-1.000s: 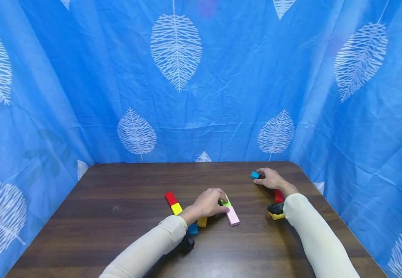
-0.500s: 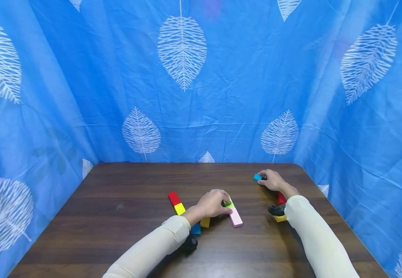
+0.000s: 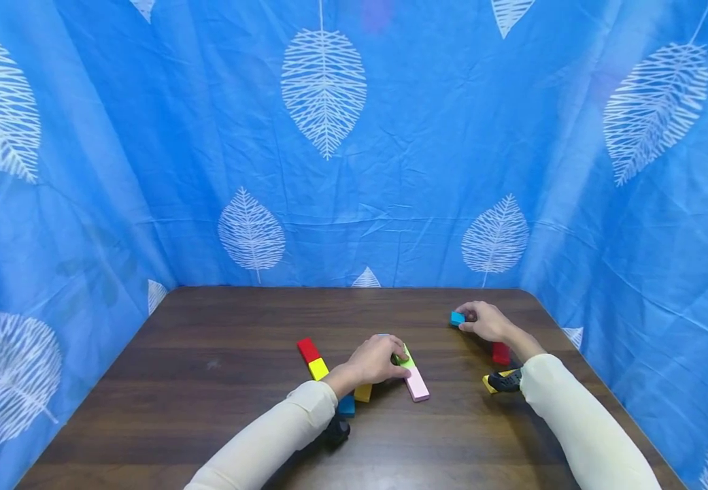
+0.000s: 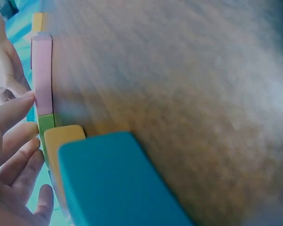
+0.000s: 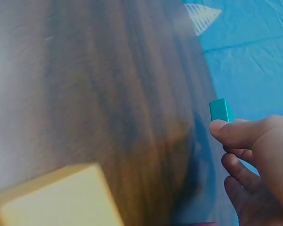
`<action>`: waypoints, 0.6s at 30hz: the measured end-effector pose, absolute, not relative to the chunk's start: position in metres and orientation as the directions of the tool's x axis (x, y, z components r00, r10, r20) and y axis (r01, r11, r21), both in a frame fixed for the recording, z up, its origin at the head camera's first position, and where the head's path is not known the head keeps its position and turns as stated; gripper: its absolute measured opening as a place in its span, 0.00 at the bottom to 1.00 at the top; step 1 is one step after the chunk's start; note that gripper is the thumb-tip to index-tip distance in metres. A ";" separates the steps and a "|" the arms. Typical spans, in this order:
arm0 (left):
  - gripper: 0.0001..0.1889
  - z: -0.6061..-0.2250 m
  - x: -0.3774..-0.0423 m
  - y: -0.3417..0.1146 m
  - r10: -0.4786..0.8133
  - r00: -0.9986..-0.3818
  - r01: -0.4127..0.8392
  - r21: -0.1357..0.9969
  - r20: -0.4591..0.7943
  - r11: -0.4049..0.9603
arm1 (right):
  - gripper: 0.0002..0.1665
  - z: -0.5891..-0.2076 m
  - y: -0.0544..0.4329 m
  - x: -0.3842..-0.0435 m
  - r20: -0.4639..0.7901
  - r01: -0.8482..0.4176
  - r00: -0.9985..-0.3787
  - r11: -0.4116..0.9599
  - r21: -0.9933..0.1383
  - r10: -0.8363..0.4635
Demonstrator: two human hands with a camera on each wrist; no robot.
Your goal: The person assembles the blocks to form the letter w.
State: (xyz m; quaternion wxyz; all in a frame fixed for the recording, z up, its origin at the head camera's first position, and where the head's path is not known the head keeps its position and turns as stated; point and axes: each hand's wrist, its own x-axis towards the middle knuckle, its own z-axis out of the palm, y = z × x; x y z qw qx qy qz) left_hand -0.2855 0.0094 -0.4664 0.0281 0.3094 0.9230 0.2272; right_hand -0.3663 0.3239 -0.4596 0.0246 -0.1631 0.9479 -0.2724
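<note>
My left hand (image 3: 378,358) reaches over a row of blocks, thumb at the side of a pink block (image 3: 417,385) and fingertips at a green block (image 3: 405,361). In the left wrist view, those loosely bent fingers (image 4: 20,165) lie along the row's side. Farther right, my right hand (image 3: 486,321) pinches a small blue block (image 3: 457,318) between thumb and fingers. One end of that block (image 5: 220,110) sticks out past the thumb in the right wrist view. Under my left forearm lie a darker blue block (image 3: 346,406) and an orange-yellow block (image 3: 362,393), both partly hidden.
Left of my left hand, a red block (image 3: 308,350) and a yellow block (image 3: 318,369) lie end to end. Near my right wrist are another red block (image 3: 501,353) and a yellow block (image 3: 489,385), partly covered. A blue leaf-patterned curtain (image 3: 415,170) surrounds the wooden table (image 3: 237,422).
My right hand has drawn back slightly toward me with the blue block, and its forearm has swung right, uncovering more of the red block. The left hand has stayed at the row. The head view has shifted slightly.
</note>
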 end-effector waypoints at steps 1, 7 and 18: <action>0.17 -0.466 -0.286 0.010 0.588 -0.804 0.562 0.434 0.089 0.704 | 0.20 -0.459 0.324 -0.363 0.045 -0.302 -0.944 0.798 -0.522 -0.328; 0.17 -0.463 -0.286 0.013 0.577 -0.814 0.544 0.445 0.074 0.711 | 0.19 -0.460 0.322 -0.351 0.067 -0.331 -0.935 0.784 -0.525 -0.349; 0.16 -0.462 -0.285 0.010 0.572 -0.818 0.534 0.458 0.066 0.710 | 0.16 -0.457 0.302 -0.335 0.094 -0.413 -0.897 0.742 -0.528 -0.432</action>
